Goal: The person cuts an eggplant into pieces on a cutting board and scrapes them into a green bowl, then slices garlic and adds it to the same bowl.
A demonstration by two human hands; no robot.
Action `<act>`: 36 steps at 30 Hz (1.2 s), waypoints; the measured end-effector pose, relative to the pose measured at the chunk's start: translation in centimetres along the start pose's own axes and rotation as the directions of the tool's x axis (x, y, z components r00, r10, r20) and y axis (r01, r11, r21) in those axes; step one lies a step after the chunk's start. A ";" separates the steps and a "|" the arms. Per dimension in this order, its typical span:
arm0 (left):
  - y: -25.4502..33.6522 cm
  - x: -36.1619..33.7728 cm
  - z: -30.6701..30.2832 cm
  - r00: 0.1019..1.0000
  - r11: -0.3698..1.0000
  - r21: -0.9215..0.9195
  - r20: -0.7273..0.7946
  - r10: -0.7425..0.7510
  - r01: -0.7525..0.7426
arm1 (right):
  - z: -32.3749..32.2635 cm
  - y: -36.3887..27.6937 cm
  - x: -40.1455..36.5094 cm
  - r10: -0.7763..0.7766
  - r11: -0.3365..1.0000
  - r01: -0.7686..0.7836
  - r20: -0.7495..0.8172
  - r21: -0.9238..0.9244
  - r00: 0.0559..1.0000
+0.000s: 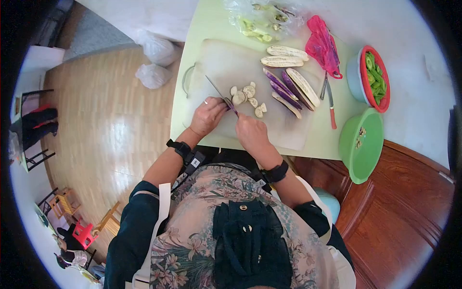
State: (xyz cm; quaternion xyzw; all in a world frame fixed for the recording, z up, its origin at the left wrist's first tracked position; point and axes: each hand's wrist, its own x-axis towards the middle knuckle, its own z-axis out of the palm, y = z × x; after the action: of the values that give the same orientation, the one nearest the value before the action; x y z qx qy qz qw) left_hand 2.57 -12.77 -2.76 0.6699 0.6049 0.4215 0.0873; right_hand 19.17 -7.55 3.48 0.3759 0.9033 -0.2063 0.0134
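where eggplant slices lie, right hand holds knife

On the counter lies the cutting board, bearing eggplant slices, with eggplant pieces to their right. The knife, in the right hand, is just left of the slices. Right of the board lies a second knife; farther right, a basket of peppers stands behind a basin. Bags rest on the floor, left of the counter.

Pale eggplant slices loosely clustered beside slanted knife.
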 end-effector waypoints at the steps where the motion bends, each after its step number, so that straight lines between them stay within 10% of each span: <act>1: 0.0 0.0 -0.1 1.000 1.000 0.007 0.003 0.002 -0.002 | 0.1 -0.2 0.4 -0.005 1.000 0.005 -0.006 0.005 1.000; 13: 0.9 1.7 0.1 0.999 0.999 0.036 0.049 0.002 -0.004 | -2.5 2.5 -0.3 0.244 0.965 -0.238 -0.046 0.107 0.969; 36: 0.1 2.2 1.0 0.992 0.996 0.074 0.117 0.043 -0.052 | -5.8 3.8 -3.2 -0.030 0.993 0.040 0.096 -0.109 0.995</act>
State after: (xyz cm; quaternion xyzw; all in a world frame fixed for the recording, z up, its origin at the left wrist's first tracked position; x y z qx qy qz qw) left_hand 3.11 -10.47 -2.33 0.7102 0.5985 0.3605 0.0863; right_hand 24.88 -5.11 7.94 0.3484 0.9182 -0.1738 0.0731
